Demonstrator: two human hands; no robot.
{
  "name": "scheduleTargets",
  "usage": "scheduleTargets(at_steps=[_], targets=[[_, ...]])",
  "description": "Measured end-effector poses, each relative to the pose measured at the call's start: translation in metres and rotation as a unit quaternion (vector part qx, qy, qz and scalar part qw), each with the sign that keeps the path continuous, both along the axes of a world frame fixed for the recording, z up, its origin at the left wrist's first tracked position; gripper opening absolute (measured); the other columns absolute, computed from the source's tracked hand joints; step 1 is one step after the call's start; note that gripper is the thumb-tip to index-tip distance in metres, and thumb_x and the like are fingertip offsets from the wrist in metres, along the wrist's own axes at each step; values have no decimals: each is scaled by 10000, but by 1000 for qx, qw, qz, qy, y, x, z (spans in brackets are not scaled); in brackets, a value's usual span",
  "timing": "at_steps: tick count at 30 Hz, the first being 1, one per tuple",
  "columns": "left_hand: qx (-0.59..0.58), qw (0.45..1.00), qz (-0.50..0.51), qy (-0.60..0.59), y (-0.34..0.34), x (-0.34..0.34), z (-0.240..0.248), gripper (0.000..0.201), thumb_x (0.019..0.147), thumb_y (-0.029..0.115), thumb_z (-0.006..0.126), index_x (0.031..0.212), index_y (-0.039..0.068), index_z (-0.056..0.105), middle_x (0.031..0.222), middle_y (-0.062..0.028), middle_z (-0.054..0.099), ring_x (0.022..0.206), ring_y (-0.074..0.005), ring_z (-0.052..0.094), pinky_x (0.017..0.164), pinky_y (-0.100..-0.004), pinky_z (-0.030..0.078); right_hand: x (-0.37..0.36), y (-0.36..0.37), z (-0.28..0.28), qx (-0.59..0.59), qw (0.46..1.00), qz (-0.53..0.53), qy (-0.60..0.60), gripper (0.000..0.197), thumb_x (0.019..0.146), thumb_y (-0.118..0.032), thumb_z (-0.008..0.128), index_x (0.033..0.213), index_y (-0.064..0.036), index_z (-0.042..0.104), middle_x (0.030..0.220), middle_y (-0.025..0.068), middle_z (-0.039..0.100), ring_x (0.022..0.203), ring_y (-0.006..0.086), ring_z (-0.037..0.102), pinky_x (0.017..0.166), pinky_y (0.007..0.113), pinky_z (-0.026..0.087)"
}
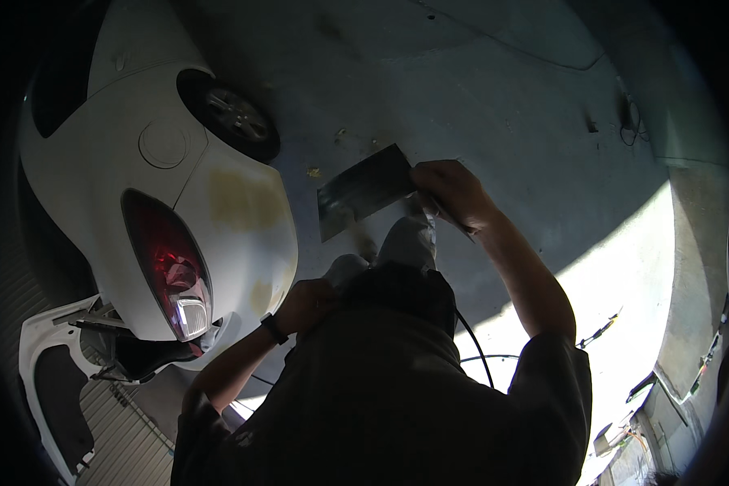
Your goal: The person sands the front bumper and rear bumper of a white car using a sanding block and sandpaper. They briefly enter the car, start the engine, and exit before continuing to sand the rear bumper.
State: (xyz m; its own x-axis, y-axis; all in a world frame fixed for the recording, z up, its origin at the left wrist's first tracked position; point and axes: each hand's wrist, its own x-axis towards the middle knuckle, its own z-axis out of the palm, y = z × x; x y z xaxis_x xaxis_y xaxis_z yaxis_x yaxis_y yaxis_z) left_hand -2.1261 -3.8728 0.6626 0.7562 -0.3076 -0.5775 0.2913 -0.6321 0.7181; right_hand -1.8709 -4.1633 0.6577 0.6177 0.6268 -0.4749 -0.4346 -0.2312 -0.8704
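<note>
My right hand (455, 193) is closed on the edge of a thin, dark, rectangular sheet (368, 186), held out in front of my legs. The sheet looks like sandpaper, but its surface is too dark to be sure. A narrow dark edge sticks out beneath that hand. My left hand (306, 306) is drawn in near my lap, its fingers curled; whether they hold anything is hidden. To the left stands a white car (243, 267) with tan-brown patches on its rear corner (247, 198). Neither hand touches the car.
The car's red tail light (170, 267) and rear wheel (233, 115) face me, and a white panel (34, 356) stands open at the back. A black cable or hose (479, 347) curves beside me on the sunlit floor. Small scraps (314, 172) lie on the grey floor ahead.
</note>
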Motion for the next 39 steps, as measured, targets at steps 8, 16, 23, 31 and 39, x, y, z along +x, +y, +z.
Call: scheduleTargets(at_steps=[8, 16, 23, 31, 39], targets=[[-55, 994, -93, -35, -58, 88, 8, 273, 1006, 279, 621, 939, 44, 743, 899, -84, 669, 831, -234, 669, 742, -345, 530, 36, -80, -14, -49, 998, -40, -5, 404, 983, -390, 590, 1057, -36, 770, 905, 133, 730, 764, 188, 662, 752, 350, 534], [-42, 982, -182, 18, -111, 148, 26, 135, 906, 172, 677, 957, 70, 749, 925, -121, 657, 869, -297, 649, 760, -389, 516, 27, -155, -7, -69, 985, -144, 60, 294, 1009, -282, 574, 945, -32, 714, 735, 60, 638, 615, 122, 565, 610, 288, 452], [-118, 955, -271, 14, -177, 188, 18, 88, 873, 110, 718, 878, 23, 732, 905, -119, 658, 868, -275, 658, 751, -363, 515, -3, -210, -9, -82, 985, -136, 72, 354, 983, -346, 584, 991, -51, 781, 829, 91, 718, 739, 142, 647, 738, 321, 524], [-192, 868, -454, 57, -242, 186, -24, 97, 848, 110, 652, 826, 32, 704, 886, -137, 658, 860, -309, 648, 778, -415, 517, -56, -238, -44, -97, 969, -210, 86, 405, 1005, -382, 563, 1007, -28, 760, 815, 106, 702, 703, 148, 629, 723, 344, 525], [-223, 785, -550, 176, -301, 154, -52, 130, 841, 137, 727, 803, 16, 755, 902, -128, 681, 911, -313, 673, 816, -421, 546, -76, -238, -67, -54, 957, -255, 123, 402, 1007, -383, 573, 1034, -21, 746, 826, 126, 700, 730, 172, 643, 738, 363, 525]])
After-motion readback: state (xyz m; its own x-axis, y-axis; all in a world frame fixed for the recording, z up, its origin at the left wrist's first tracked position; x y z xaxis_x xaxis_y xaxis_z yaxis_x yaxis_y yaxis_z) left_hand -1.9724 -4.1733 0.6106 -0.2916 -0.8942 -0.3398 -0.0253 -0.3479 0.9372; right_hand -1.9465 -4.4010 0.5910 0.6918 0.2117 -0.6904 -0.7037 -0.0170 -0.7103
